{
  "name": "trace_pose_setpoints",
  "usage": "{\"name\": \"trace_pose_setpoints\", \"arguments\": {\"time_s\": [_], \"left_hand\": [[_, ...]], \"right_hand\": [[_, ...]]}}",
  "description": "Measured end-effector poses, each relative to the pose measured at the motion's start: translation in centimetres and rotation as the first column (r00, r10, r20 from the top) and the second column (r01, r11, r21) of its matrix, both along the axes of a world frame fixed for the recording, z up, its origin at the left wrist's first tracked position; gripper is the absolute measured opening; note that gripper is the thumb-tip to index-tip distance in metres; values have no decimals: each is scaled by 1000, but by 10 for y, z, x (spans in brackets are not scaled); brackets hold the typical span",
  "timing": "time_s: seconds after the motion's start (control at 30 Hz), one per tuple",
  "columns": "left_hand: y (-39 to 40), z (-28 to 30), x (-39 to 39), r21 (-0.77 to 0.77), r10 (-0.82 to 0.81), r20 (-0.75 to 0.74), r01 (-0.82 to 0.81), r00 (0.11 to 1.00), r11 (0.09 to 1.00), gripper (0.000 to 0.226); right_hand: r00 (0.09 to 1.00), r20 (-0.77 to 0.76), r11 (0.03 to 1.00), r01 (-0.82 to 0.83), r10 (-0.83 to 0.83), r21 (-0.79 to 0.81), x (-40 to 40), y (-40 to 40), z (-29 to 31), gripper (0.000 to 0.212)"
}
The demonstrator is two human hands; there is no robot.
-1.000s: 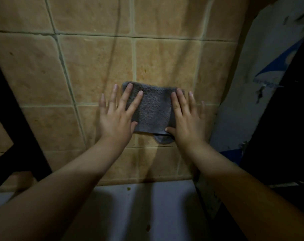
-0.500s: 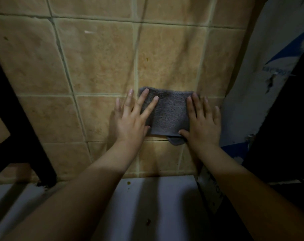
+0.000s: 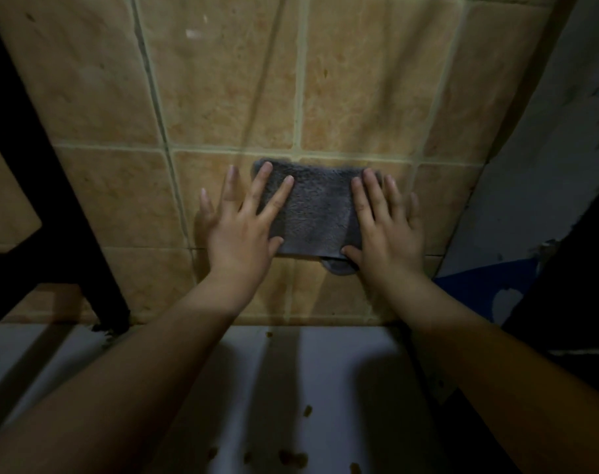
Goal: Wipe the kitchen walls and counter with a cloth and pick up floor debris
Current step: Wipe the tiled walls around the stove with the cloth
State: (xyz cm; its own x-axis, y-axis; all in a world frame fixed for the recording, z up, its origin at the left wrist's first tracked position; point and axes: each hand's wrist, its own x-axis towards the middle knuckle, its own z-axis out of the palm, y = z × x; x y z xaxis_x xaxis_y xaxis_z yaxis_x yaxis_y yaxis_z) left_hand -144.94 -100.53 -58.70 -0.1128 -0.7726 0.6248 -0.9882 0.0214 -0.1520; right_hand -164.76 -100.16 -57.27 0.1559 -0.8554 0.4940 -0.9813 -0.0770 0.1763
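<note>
A folded grey cloth [image 3: 317, 213] lies flat against the tan tiled wall [image 3: 223, 90], just under a horizontal grout line. My left hand [image 3: 243, 227] presses its left edge with straight, spread fingers; two fingers lie on the cloth and the others on bare tile. My right hand [image 3: 385, 227] presses the right edge the same way, thumb under the lower corner. A small fold of cloth hangs out below. Brown crumbs [image 3: 291, 456] lie scattered on the pale counter [image 3: 308, 388] below the wall.
A black frame leg [image 3: 52, 186] stands on the counter at the left, against the wall. To the right of the tiles is a white and blue panel [image 3: 530, 200], then a dark area at the far right.
Both hands have slid the cloth down the wall, closer to the counter. More of the counter and its crumbs shows at the bottom.
</note>
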Motion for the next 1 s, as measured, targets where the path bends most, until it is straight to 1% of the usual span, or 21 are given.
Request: {"name": "trace_pose_setpoints", "arguments": {"time_s": [0.1, 0.2, 0.33, 0.4, 0.53, 0.67, 0.77, 0.93, 1.0], "left_hand": [[3, -3, 16, 28, 29, -6, -28, 1000, 999, 96], [4, -6, 36, 32, 41, -19, -41, 999, 999, 97], [7, -13, 67, -32, 50, -18, -51, 999, 998, 103], [9, -18, 77, 2, 65, -26, -65, 998, 998, 102], [11, -22, 90, 59, 130, 14, -130, 991, 990, 99], [12, -30, 107, 73, 151, 33, -153, 988, 986, 101], [12, -36, 116, 66, 156, 37, -158, 987, 985, 101], [13, -51, 130, 118, 207, 44, -211, 977, 970, 99], [13, -56, 135, 130, 208, 32, -210, 978, 969, 99]], "right_hand": [[1000, -21, 1000, -17, 18, 18, 16, -2, -4, 109], [997, -15, 997, -74, 75, 9, 33, -4, -6, 109], [991, -45, 992, -123, 123, -2, 60, -6, -8, 108], [989, -58, 991, -134, 133, -10, 70, -7, -12, 108], [982, -116, 977, -165, 150, -134, 84, -10, -21, 114], [983, -113, 973, -162, 145, -166, 101, -14, -31, 117], [982, -106, 972, -171, 155, -164, 110, -15, -39, 115], [975, -86, 974, -212, 205, -80, 127, -12, -48, 109], [974, -79, 973, -216, 210, -78, 132, -13, -55, 108]]}}
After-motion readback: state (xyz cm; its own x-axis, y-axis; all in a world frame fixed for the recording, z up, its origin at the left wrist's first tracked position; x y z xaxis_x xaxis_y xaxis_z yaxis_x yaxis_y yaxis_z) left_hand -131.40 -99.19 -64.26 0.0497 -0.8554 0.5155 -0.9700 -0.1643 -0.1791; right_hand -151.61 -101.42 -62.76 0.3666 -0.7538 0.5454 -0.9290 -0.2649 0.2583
